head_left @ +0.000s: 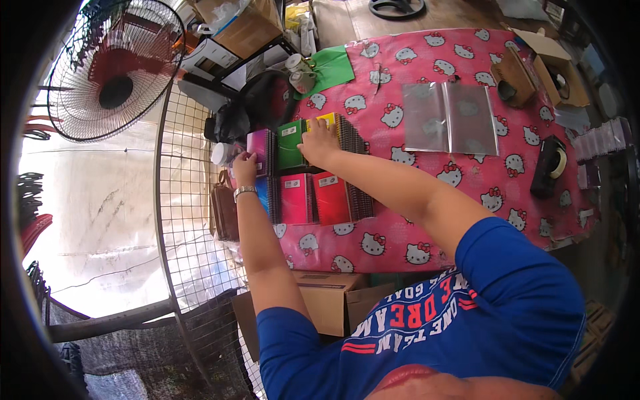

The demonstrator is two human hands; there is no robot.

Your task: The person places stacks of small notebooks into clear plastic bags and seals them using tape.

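Spiral notebooks lie in two rows of stacks on the pink table. My left hand (245,169) has its fingers curled at the left edge of a purple notebook (259,145). My right hand (320,143) is closed over the near part of a yellow notebook (329,121), beside a green notebook (290,137); its fingertips are partly hidden. In the near row are a blue notebook (272,193), partly behind my left wrist, a pink notebook (294,199) and a red notebook (332,199). More spiral bindings show at the stacks' right side.
Clear plastic covers (427,120) lie right of the notebooks. Farther right are a tape dispenser (549,167) and an open carton (559,73). A brown bag (225,207) hangs by the wire grid (190,180) at left, below a fan (117,77). A cardboard box (323,297) sits under the table edge.
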